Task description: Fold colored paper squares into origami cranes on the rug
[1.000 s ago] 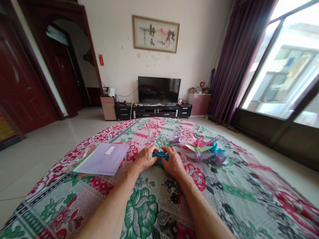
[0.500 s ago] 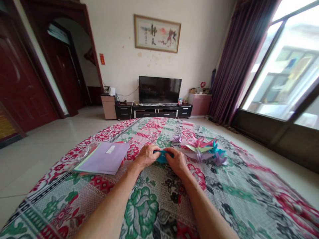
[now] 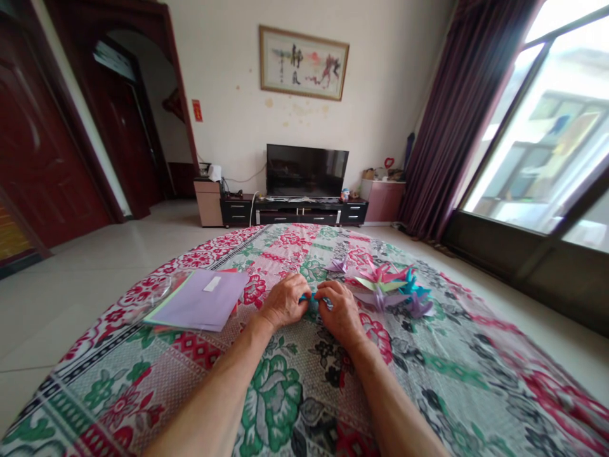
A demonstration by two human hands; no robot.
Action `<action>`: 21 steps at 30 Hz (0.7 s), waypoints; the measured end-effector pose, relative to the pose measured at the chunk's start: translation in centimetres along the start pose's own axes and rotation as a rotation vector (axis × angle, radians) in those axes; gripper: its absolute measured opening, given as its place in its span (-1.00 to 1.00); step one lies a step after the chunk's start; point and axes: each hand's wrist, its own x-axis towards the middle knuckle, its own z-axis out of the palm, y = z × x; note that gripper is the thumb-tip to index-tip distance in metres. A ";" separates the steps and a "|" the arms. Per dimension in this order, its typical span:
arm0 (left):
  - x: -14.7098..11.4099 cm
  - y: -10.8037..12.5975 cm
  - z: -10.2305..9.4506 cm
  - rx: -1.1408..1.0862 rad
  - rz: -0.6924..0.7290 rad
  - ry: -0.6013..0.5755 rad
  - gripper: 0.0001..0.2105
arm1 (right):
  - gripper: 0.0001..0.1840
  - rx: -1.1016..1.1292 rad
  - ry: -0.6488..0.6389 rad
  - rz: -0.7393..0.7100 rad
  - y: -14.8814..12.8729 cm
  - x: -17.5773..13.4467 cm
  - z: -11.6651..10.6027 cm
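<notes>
My left hand [image 3: 285, 303] and my right hand [image 3: 340, 308] meet at the middle of a round table with a flowered cloth [image 3: 295, 393]. Both pinch a small folded piece of blue paper [image 3: 313, 300], which the fingers mostly hide. Just right of my right hand lies a cluster of folded paper cranes [image 3: 390, 287] in pink, green, purple and teal. One small purple crane [image 3: 337, 264] sits a little farther back. A stack of coloured paper sheets [image 3: 200, 300], purple on top, lies to the left of my left hand.
Beyond the table stand a dark television [image 3: 307, 170] on a low cabinet [image 3: 295, 211], a framed picture [image 3: 303, 62] on the wall, dark red doors [image 3: 42, 152] at left, and a large window [image 3: 547, 139] with purple curtains at right.
My hands have drawn closer together over the blue paper, so less of it shows than a second ago. The view has shifted slightly.
</notes>
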 end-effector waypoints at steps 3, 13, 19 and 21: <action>-0.2 0.0 0.2 -0.051 -0.012 -0.097 -0.87 | -0.77 -0.025 -0.118 0.018 0.2 -0.6 -0.4; 0.0 -0.4 -0.2 -0.152 -0.026 -0.209 -0.86 | -0.78 0.060 -0.177 0.001 0.5 -1.5 -1.0; -0.1 -0.8 0.3 -0.214 -0.043 -0.199 -0.87 | -0.82 0.147 -0.150 -0.009 0.6 -1.5 -1.2; -0.1 -0.8 0.5 -0.218 -0.071 -0.200 -0.86 | -0.83 0.161 -0.138 0.004 0.6 -1.4 -1.1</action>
